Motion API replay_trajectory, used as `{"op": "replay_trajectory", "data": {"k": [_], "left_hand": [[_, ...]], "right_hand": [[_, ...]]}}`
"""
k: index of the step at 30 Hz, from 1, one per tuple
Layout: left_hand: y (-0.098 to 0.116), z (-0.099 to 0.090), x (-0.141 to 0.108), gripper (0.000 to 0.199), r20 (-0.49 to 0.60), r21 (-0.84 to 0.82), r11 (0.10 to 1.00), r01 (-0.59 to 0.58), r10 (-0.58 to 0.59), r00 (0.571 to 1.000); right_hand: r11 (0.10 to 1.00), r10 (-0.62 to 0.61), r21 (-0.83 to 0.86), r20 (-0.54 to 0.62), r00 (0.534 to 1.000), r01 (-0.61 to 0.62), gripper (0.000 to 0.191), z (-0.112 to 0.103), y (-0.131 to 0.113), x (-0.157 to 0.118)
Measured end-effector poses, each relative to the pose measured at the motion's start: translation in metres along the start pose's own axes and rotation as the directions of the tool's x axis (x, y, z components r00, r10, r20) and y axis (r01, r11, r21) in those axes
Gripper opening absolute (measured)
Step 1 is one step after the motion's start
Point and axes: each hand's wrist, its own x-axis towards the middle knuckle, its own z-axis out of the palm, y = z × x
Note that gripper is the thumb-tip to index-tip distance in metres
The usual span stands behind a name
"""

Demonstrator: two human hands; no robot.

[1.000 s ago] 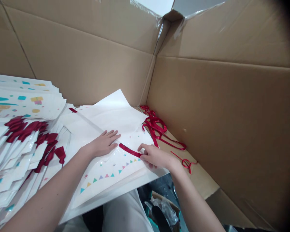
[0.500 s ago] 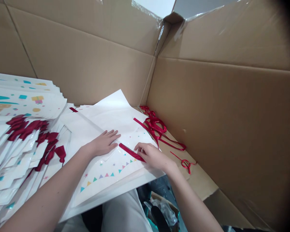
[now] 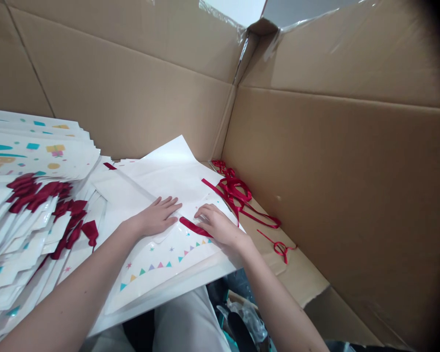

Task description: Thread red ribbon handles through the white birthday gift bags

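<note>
- Left hand (image 3: pixel 161 214): at the centre of the frame, palm down on the white sheet (image 3: pixel 172 166), fingers somewhat spread, gripping nothing.
- Right hand (image 3: pixel 216 226): just right of centre, fingers bent over the red strip (image 3: pixel 191 226); whether they pinch it cannot be told.
- Red strip: at the centre, on the sheet, one end just beside the left thumb.
- Ribbon (image 3: pixel 246 191): tangled right of centre, one end over the sheet's edge.
- Stack (image 3: pixel 73 161): printed white sheets, left of the frame.
- Red knots (image 3: pixel 91 231): lower left.
</note>
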Motion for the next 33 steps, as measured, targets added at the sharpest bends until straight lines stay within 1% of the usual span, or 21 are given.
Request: {"op": "replay_trajectory", "data": {"k": [4,8,11,12,14,16,18,21,23,24,26,29,31,33], "left_hand": [[0.002,-0.002,0.000,0.070,0.016,-0.057,0.998,-0.009,0.010,1.000],[0.007,-0.002,0.000,0.070,0.004,-0.204,0.979,-0.014,0.015,1.000],[0.018,-0.002,-0.003,0.069,-0.006,-0.320,0.947,0.038,-0.042,0.999],[0.022,-0.001,-0.004,0.070,-0.007,-0.358,0.933,0.038,-0.043,0.999],[0.030,-0.001,-0.007,0.070,0.005,-0.432,0.902,0.004,-0.002,1.000],[0.033,-0.001,-0.009,0.068,0.002,-0.461,0.887,-0.031,0.035,0.999],[0.030,-0.001,-0.008,0.064,-0.053,-0.402,0.915,-0.026,0.005,0.999],[0.016,-0.001,-0.005,0.056,-0.171,-0.197,0.980,0.015,-0.050,0.984],[0.007,-0.002,-0.002,0.052,-0.186,-0.105,0.994,0.024,-0.043,0.982],[0.004,-0.002,-0.001,0.052,-0.184,-0.085,0.996,0.021,-0.037,0.982],[0.004,-0.003,0.000,0.052,-0.175,-0.077,0.997,0.020,-0.033,0.984],[0.011,-0.002,-0.001,0.056,-0.139,-0.098,0.995,0.032,-0.045,0.989],[0.018,-0.002,-0.003,0.059,-0.102,-0.133,0.990,0.037,-0.051,0.993],[0.024,-0.004,-0.005,0.061,-0.092,-0.179,0.983,0.042,-0.059,0.994]], "right_hand": [[0.997,-0.081,-0.001,0.016,0.997,0.081,0.025,0.012,0.004,0.022],[0.996,-0.086,-0.001,0.054,0.995,0.086,0.026,0.015,0.009,0.032],[0.998,-0.058,-0.001,0.055,0.997,0.058,0.022,0.006,0.017,0.026],[0.999,-0.047,0.007,0.055,0.997,0.047,0.020,0.001,0.020,0.023],[0.999,-0.035,0.036,0.072,0.997,0.033,0.019,-0.008,0.028,0.017],[0.997,-0.032,0.076,0.091,0.995,0.025,0.019,-0.016,0.036,0.012],[0.994,-0.046,0.108,0.104,0.994,0.035,0.020,-0.020,0.043,0.008],[0.992,-0.078,0.111,0.097,0.992,0.067,0.022,-0.021,0.050,0.005],[0.993,-0.080,0.095,0.081,0.994,0.072,0.023,-0.021,0.052,0.005],[0.994,-0.074,0.090,0.071,0.995,0.068,0.023,-0.020,0.053,0.005],[0.995,-0.062,0.082,0.065,0.996,0.056,0.021,-0.021,0.054,0.006],[0.997,-0.031,0.066,0.075,0.997,0.026,0.017,-0.026,0.058,0.007],[0.998,0.012,0.064,0.089,0.996,-0.017,0.016,-0.034,0.063,0.006],[0.994,0.078,0.067,0.121,0.990,-0.087,0.016,-0.045,0.068,0.005]]}}
